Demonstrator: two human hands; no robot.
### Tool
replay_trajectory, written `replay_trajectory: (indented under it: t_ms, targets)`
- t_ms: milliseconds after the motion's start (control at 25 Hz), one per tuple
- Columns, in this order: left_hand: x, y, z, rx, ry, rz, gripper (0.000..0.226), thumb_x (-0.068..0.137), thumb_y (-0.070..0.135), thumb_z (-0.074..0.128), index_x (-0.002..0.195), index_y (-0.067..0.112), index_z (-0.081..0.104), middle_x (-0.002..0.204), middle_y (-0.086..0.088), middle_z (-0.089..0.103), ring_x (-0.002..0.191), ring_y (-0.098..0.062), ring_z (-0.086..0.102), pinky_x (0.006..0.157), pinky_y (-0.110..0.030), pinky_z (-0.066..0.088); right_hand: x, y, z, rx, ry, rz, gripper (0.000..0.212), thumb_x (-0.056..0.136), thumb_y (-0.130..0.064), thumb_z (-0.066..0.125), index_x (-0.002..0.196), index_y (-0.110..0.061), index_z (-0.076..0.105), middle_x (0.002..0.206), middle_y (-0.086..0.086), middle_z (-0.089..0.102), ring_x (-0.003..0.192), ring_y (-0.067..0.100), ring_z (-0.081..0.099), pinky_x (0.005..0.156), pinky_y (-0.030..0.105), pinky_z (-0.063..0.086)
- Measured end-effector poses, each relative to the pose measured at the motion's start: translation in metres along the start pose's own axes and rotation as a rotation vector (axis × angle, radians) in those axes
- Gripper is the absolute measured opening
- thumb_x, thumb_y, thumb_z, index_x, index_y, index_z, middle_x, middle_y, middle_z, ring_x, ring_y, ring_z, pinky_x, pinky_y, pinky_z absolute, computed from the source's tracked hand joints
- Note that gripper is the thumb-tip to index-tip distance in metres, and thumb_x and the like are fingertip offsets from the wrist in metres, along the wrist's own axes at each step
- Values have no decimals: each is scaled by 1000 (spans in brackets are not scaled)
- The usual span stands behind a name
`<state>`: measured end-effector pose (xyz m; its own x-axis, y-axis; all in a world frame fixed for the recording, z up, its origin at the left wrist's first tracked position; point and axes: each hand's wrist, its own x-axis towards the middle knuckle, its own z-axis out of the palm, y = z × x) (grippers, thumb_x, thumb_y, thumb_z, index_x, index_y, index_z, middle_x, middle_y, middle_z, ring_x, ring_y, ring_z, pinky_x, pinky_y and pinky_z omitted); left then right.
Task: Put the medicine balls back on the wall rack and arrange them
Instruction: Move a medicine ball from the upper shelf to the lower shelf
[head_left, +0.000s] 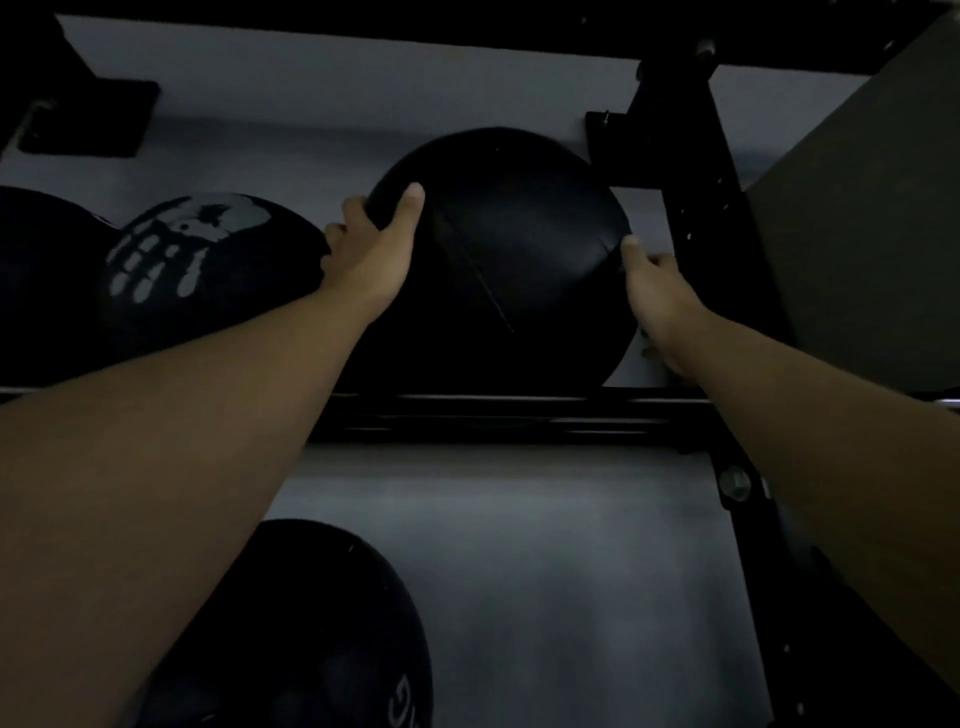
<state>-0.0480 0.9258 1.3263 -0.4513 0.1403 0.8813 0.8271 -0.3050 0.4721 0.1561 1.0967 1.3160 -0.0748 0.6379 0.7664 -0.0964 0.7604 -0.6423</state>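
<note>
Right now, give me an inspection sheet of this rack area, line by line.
Surface: black wall rack rail carries the upper row; pale wall behind it.
Job's things: plain black medicine ball sits on the upper rail; printed ball is beside it on the left, with another dark ball at the frame edge; a lower ball sits below.
Clutter: nothing seen.
Grips: left hand wraps the plain ball's upper left side; right hand presses its right side.
Cables: nothing seen.
Surroundings: rack upright right of the ball; dim light, fine detail hard to read.
</note>
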Motion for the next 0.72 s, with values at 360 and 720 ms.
replay_trajectory:
  t_ms: [360, 720]
  targets:
    - [11, -18, 25, -173, 214, 77, 93, 84, 89, 37, 158, 34, 36, 160, -5, 44, 145, -29, 44, 121, -51, 36, 38, 22, 31, 421, -13, -43, 92, 88, -83, 33, 160, -25, 40, 157, 6, 53, 139, 30, 53, 120, 48, 41]
    - [4, -14, 22, -276, 157, 58, 84, 81, 83, 47, 149, 34, 48, 149, 0, 54, 139, -24, 49, 119, -45, 40, 29, 26, 24, 541, -98, -77, 78, 91, -77, 44, 152, -29, 50, 145, 2, 63, 130, 27, 61, 114, 47, 48]
